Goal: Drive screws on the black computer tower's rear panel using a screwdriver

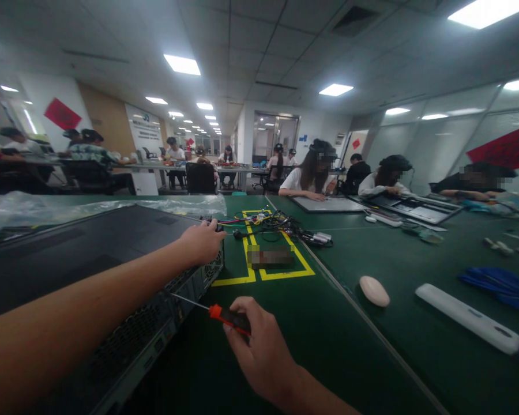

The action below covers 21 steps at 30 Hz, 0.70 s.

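Your left hand (203,241) grips the far top corner of the one computer case (90,253), fingers curled over its edge. Your right hand (259,346) has its fingers pinching the single red-handled screwdriver (216,313), tip at the case's rear panel. On the green worktop (328,346) lie one oval mouse (374,290), one white bar (467,317) and one cable tangle (281,225).

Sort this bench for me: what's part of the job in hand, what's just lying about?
In use: computer case, left hand curled over its far corner; screwdriver in the right hand, tip at the case's rear panel.
Lying about: cable bundle, oval mouse, white bar, blue item, plastic wrap.
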### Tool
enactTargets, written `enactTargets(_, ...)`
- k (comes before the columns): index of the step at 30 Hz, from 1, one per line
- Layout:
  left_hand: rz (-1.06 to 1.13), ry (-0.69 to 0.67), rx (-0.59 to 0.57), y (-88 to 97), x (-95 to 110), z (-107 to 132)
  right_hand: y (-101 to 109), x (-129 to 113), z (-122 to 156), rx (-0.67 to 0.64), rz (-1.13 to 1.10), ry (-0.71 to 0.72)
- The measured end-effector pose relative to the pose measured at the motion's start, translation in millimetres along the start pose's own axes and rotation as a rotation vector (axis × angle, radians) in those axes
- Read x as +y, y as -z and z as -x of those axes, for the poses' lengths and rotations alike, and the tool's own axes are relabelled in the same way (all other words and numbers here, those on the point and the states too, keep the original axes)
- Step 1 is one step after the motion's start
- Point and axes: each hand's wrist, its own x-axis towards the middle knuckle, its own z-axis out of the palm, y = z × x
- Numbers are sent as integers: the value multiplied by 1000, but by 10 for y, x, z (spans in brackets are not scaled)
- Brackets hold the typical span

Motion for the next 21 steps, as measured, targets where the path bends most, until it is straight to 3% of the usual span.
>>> enactTargets(12,6,12,23,16,20,20,-24,86,36,24,108,29)
enactTargets(21,-1,9,15,18,25,17,-30,53,7,-16,63,-14)
